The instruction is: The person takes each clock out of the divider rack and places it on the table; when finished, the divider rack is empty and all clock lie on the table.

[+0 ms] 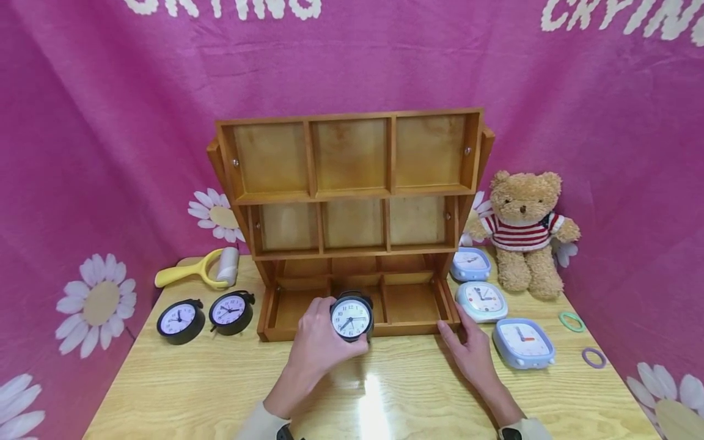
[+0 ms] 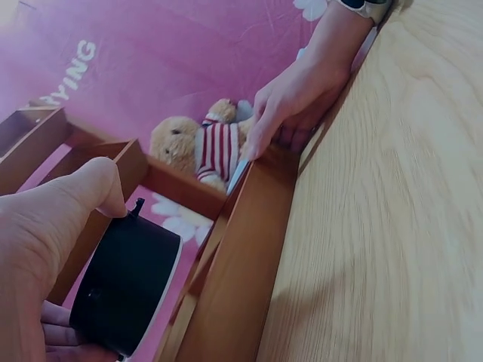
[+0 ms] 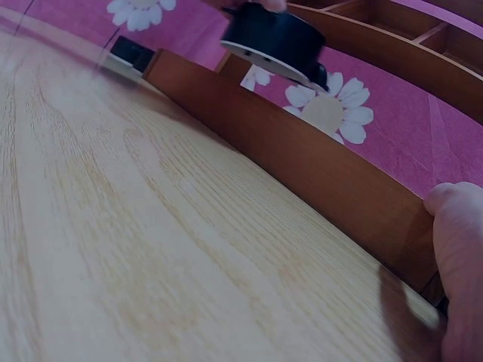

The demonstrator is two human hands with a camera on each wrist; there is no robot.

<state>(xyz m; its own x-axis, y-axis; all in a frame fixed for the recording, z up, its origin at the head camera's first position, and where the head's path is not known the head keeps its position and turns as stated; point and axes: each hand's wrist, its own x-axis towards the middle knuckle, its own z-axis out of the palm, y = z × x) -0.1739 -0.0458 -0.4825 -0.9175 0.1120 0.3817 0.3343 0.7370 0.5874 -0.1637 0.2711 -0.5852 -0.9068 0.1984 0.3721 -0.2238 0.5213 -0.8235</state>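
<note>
My left hand (image 1: 321, 333) grips a round black alarm clock (image 1: 351, 319) with a white dial. It holds the clock in front of the bottom row of a wooden display rack (image 1: 352, 197), facing the head view. From the left wrist view, the thumb lies by the small feet or knobs on the black case (image 2: 124, 283). My right hand (image 1: 474, 354) holds the rack's bottom right front corner, thumb on the front board and fingers along the side. In the right wrist view, that thumb (image 3: 456, 207) lies at the front board's end (image 3: 317, 166).
Two more black alarm clocks (image 1: 230, 311) lie left of the rack, near a yellow-handled lint roller (image 1: 200, 269). On the right are several light-blue square clocks (image 1: 524, 343), a teddy bear (image 1: 524, 235) in a striped shirt, and green and purple rings (image 1: 594, 358). Pink cloth (image 1: 352, 67) hangs behind.
</note>
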